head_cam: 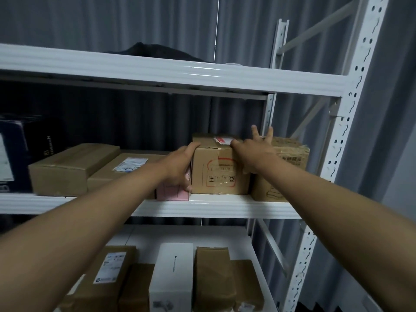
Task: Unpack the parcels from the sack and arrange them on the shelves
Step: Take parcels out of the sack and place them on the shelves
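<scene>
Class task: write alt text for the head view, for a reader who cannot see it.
Two bare hands, left hand and right hand, hold a brown carton on the middle shelf of a white rack, between a pink parcel and another carton.

I see a grey pleated curtain hanging behind and above my fingers; a dark lump sits higher, to their left.

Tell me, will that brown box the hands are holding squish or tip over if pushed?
Probably not. The brown box looks like stiff cardboard with square edges, so it likely slides. It sits flat on the shelf, squeezed between a pink box and another carton, so tipping seems unlikely.
</scene>
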